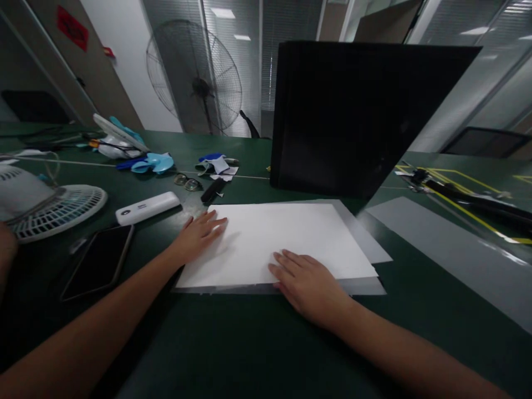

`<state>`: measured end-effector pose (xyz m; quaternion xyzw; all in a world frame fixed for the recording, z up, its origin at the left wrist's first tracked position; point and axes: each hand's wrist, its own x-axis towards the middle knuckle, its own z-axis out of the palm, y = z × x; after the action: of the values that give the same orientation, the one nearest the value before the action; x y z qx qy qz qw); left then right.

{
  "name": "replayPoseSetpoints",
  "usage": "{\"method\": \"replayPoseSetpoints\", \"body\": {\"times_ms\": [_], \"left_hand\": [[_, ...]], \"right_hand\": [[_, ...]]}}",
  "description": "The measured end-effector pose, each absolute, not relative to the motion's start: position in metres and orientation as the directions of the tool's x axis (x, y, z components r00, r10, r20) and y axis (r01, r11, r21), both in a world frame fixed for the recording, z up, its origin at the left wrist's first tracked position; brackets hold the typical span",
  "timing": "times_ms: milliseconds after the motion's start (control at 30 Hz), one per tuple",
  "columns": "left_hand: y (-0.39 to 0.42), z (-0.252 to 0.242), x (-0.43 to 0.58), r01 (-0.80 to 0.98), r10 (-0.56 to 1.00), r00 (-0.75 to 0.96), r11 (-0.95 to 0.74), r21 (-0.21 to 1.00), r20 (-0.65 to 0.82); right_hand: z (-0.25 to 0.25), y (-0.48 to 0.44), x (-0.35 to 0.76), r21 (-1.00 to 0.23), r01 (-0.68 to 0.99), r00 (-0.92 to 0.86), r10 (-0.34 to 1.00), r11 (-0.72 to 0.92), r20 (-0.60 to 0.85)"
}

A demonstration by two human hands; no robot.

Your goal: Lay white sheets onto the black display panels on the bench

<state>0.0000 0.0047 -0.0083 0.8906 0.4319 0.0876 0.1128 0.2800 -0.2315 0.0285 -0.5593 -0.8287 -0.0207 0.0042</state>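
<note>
The white sheet (286, 238) lies atop grey sheets (368, 246) on the green bench (249, 343), before a black panel (353, 116). The left hand (198, 235) rests on its left edge, the right hand (307, 282) on its near edge — each grip spread flat, pinching nothing. A phone (100, 260) lies to the left.

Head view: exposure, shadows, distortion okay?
Head view: dim overall, table murky; the sheet is brightest, not blown out. Head view: soft shadow by the left hand on the sheet; right hand fairly sharp. Head view: wide-angle bend at the edges; panel is flat black, no detail.
</note>
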Motion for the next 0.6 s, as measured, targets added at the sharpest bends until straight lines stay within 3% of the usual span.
{"method": "replayPoseSetpoints", "body": {"times_ms": [167,333,467,600], "left_hand": [[-0.003,-0.007,0.004,0.774,0.792,0.610,-0.602,0.196,0.024],[-0.002,-0.011,0.003,0.781,0.801,0.597,-0.594,0.195,0.050],[0.004,-0.013,-0.003,0.731,0.765,0.642,-0.634,0.253,0.061],[0.011,-0.018,-0.008,0.688,0.742,0.662,-0.659,0.306,0.109]], "right_hand": [[0.033,-0.234,0.282,-0.167,0.870,-0.475,0.880,0.464,-0.031],[0.032,-0.233,0.294,-0.285,0.788,-0.562,0.827,0.545,0.026],[0.027,-0.234,0.310,-0.215,0.871,-0.444,0.895,0.441,0.035],[0.025,-0.232,0.321,-0.111,0.966,-0.243,0.966,0.234,-0.082]]}}
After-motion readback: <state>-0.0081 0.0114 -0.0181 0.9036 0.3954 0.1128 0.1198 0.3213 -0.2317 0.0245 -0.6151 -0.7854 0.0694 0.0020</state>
